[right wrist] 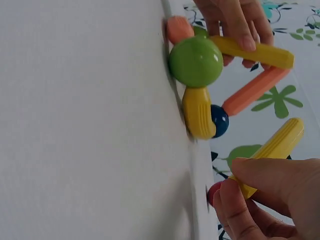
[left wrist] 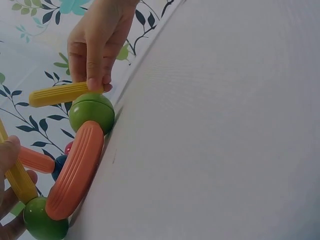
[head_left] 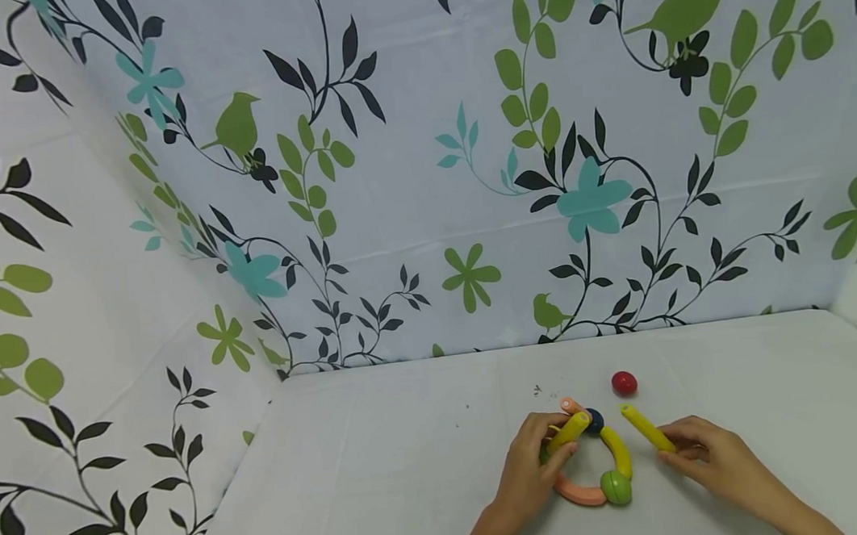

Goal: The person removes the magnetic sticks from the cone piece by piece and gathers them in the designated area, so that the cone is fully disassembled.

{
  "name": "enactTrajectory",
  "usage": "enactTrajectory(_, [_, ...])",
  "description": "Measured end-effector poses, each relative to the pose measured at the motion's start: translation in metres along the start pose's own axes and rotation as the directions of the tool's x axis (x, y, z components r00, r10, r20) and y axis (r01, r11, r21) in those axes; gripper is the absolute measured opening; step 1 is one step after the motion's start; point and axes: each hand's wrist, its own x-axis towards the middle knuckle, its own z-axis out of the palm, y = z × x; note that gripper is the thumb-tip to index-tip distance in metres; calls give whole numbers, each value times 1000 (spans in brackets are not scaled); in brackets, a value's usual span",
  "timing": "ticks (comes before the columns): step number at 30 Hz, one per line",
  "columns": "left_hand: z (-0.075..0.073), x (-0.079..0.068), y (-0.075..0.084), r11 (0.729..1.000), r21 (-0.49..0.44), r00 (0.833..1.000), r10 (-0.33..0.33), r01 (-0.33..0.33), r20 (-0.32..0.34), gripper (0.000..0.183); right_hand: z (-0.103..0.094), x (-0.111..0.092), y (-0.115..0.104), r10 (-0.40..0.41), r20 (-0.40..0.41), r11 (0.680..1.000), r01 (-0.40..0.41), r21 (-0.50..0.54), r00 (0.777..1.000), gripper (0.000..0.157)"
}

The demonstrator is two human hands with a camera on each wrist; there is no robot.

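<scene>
My left hand (head_left: pixel 524 466) grips a yellow ribbed rod (head_left: pixel 571 430) that stands tilted upward from the left side of a ring of toy balls and rods. Its lower end meets a green ball (left wrist: pixel 46 218), mostly hidden by the hand in the head view. The ring runs through a curved orange rod (head_left: pixel 581 494), another green ball (head_left: pixel 616 489), a curved yellow rod (head_left: pixel 617 451) and a dark blue ball (head_left: pixel 594 421). A straight orange rod (right wrist: pixel 255 91) slants up from the blue ball. Right of the ring, my right hand (head_left: pixel 722 464) pinches a second yellow rod (head_left: pixel 646 428) by one end.
A red ball (head_left: pixel 624 383) lies behind the ring on the white tabletop (head_left: pixel 381 464). At the back and left hangs a cloth (head_left: pixel 409 180) printed with leaves, flowers and birds.
</scene>
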Motion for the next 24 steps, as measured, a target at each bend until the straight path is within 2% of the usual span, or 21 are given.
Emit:
enactTrajectory(9, [-1, -1, -1, 1000, 11, 1000, 3, -3, 9, 28, -23, -1, 30, 3, -62, 989, -12, -146, 998, 28])
enactTrajectory(15, [-1, -1, -1, 1000, 17, 1000, 8, -8, 7, 28, -42, 0, 46, 28, -32, 976, -34, -215, 999, 29])
enactTrajectory(20, [0, -1, -2, 999, 27, 1000, 29, -29, -6, 28, -57, 2, 56, 54, 5, 950, -50, -307, 999, 29])
enactTrajectory(24, [0, -1, -2, 999, 21, 999, 31, -31, -7, 28, -62, 2, 60, 31, 1, 917, -28, -397, 1000, 28])
